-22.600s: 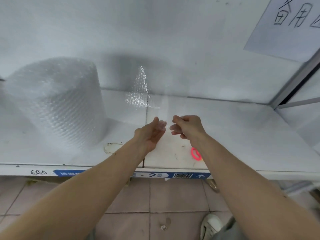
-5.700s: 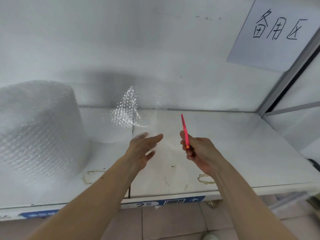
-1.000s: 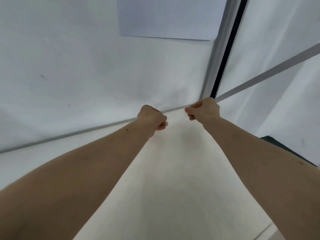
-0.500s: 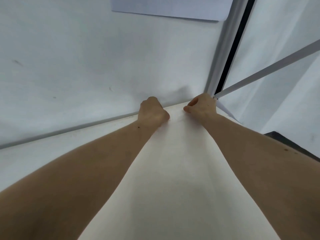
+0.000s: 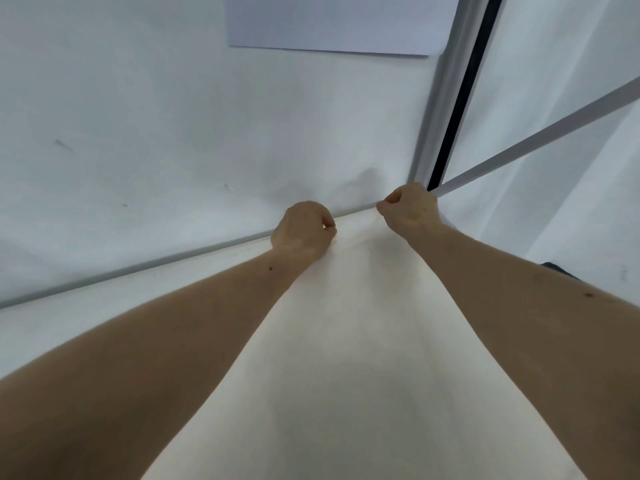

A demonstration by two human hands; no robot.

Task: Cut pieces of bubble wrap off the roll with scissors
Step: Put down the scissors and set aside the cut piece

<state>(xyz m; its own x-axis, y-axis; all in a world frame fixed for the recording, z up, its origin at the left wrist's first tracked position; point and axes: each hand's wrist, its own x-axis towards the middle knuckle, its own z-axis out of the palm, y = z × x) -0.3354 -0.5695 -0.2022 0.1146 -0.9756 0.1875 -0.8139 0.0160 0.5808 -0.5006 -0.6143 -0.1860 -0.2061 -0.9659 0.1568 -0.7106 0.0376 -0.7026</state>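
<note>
Both my arms reach to the shelf's back right corner. My left hand point(image 5: 304, 230) and my right hand point(image 5: 408, 209) are curled, knuckles up, thumb against forefinger, each pinching the far edge of a faint clear sheet of bubble wrap point(image 5: 353, 258). The sheet lies between my forearms on the shelf and shows only as slight creases near the hands. The roll and the scissors are out of view.
The white shelf board point(image 5: 207, 271) meets the white back wall along a grey seam. A paper sheet point(image 5: 332, 26) hangs on the wall above. A grey upright post point(image 5: 446, 98) and a slanted bar point(image 5: 540, 133) close off the right side.
Over the last second both hands have pushed further towards the back right corner and dropped lower onto the shelf. The hands have stayed curled throughout.
</note>
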